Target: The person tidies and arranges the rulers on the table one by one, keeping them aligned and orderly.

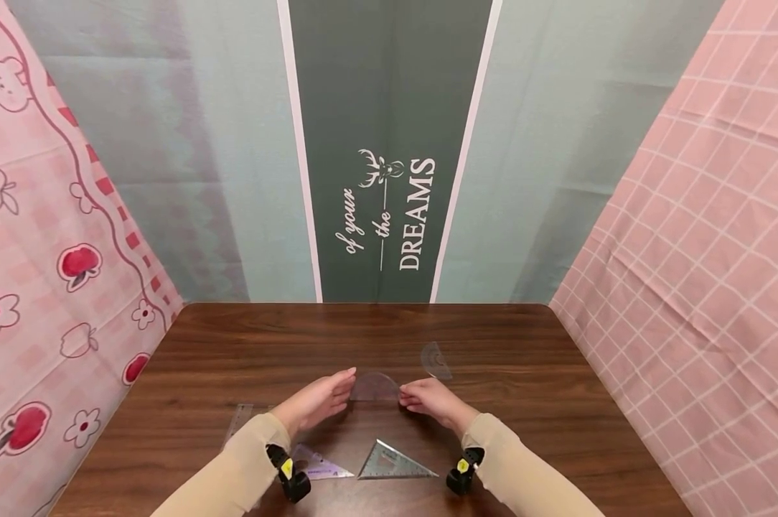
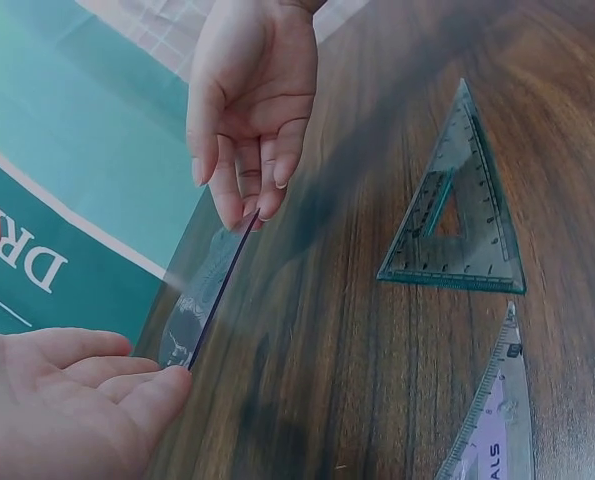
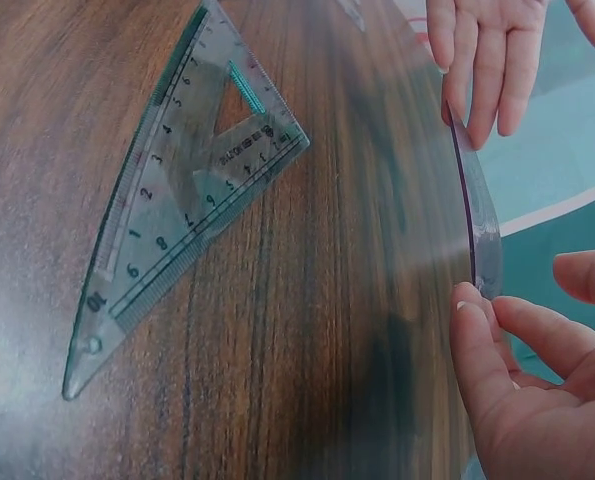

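Note:
A clear, purple-tinted protractor (image 1: 375,388) is held up above the wooden table between both hands, its straight edge toward me. My right hand (image 1: 433,400) pinches its right end with the fingertips. At the left end, my left hand (image 1: 319,399) touches it with straight fingers, the thumb standing apart in the right wrist view. Nearer to me lies a clear set square with green edges (image 3: 192,170). Beside it, partly hidden by the left wrist, is a purple-printed set square (image 1: 321,465). A smaller clear protractor (image 1: 436,360) lies beyond the right hand.
A clear ruler (image 1: 239,418) lies left of the left forearm, partly covered by the sleeve. The brown wooden table (image 1: 266,330) ends at a printed curtain (image 1: 376,86) behind, with pink cloths at both sides. Each wrist wears a black camera (image 1: 465,470).

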A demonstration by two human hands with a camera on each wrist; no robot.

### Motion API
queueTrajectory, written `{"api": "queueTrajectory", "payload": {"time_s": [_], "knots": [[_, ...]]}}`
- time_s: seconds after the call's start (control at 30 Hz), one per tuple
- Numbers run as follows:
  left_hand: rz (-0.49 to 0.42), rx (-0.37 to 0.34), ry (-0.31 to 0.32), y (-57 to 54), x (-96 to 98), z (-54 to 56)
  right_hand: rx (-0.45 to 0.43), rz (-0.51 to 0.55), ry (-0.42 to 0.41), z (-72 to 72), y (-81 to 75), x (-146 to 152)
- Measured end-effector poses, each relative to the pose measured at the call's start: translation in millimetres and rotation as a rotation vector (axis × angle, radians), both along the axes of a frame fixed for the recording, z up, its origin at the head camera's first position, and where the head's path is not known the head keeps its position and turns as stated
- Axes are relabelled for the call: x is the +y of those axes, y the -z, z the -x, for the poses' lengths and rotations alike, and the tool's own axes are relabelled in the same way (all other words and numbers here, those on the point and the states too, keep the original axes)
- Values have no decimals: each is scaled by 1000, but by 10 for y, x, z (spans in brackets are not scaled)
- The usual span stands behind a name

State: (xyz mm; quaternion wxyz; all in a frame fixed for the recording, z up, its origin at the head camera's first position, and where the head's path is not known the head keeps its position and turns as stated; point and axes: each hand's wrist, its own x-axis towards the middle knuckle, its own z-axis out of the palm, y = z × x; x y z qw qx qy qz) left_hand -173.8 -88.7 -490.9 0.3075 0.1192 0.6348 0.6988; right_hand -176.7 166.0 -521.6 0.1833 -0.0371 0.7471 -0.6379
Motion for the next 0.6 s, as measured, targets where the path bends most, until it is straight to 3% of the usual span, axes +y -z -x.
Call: {"api": "queueTrajectory", "payload": {"time_s": [0.6], "knots": [[0,-13,30,-45,125,-42,4,4,-3,-77,19,171]]}}
